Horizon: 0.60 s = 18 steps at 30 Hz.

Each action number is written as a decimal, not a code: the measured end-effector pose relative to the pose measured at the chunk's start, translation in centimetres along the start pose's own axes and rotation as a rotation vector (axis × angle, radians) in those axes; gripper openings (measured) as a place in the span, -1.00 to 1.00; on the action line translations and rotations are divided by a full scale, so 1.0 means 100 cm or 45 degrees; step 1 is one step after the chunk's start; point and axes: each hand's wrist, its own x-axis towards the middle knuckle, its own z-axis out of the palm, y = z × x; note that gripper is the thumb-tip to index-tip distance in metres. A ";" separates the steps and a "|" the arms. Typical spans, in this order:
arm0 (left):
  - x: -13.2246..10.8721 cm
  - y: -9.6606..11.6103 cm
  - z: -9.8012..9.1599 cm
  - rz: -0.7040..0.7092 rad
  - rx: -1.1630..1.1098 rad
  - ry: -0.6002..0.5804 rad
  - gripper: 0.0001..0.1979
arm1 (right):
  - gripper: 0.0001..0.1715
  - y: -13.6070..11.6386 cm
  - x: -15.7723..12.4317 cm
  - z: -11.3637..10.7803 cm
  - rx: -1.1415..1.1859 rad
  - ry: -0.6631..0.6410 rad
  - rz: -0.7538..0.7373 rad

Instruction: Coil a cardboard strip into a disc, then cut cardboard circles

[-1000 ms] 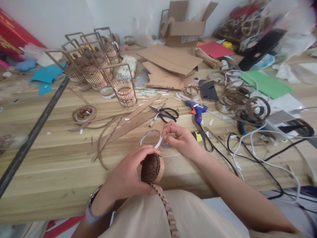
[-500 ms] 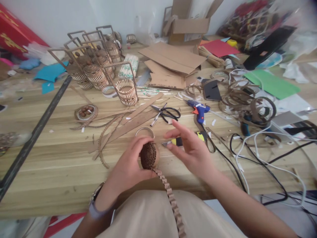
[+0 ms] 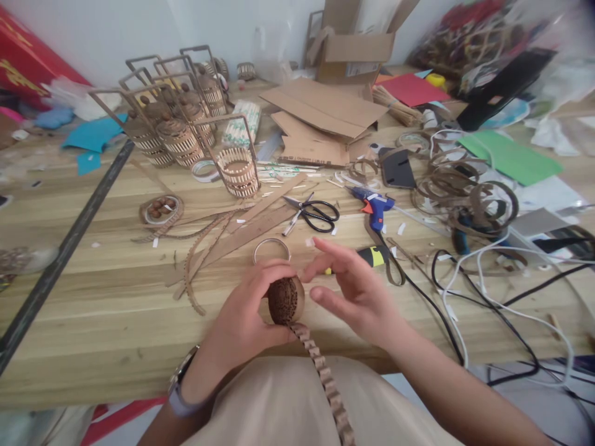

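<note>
My left hand (image 3: 246, 316) is wrapped round a tightly rolled coil of corrugated cardboard strip (image 3: 283, 300), held just above the table's near edge. The loose tail of the strip (image 3: 325, 378) hangs down over my lap. My right hand (image 3: 353, 288) hovers just right of the coil with fingers spread; a small white bit of tape (image 3: 310, 242) sticks to its index fingertip. A roll of double-sided tape (image 3: 271, 249) lies on the table just beyond my hands. A yellow and black utility knife (image 3: 374, 254) lies behind my right hand.
Black scissors (image 3: 316, 214) and a blue glue gun (image 3: 374, 206) lie further back. Cardboard strips (image 3: 223, 238) spread to the left. Woven cardboard baskets (image 3: 181, 133), flat cardboard sheets (image 3: 320, 121), an open box (image 3: 357, 46) and coiled strips with cables (image 3: 469, 198) crowd the far side and right.
My right hand let go of the tape roll, which now lies on the table, and came back beside the coil with fingers spread. My left hand kept hold of the coil.
</note>
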 end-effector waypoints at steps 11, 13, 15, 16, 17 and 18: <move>0.004 0.002 0.001 0.103 0.059 0.030 -0.35 | -0.75 -0.016 0.014 0.016 0.946 0.194 0.830; 0.004 0.003 0.001 0.114 0.057 0.027 -0.36 | -0.74 -0.014 0.014 0.017 0.946 0.161 0.873; 0.005 0.003 0.002 0.110 0.066 0.028 -0.36 | -0.73 -0.012 0.015 0.016 0.937 0.137 0.904; 0.005 0.003 0.002 0.107 0.072 0.027 -0.36 | -0.73 -0.010 0.015 0.016 0.932 0.131 0.911; 0.005 0.004 0.002 0.109 0.078 0.023 -0.36 | -0.73 -0.010 0.015 0.015 0.927 0.125 0.913; 0.005 0.004 0.002 0.116 0.084 0.017 -0.35 | -0.73 -0.009 0.015 0.015 0.922 0.122 0.913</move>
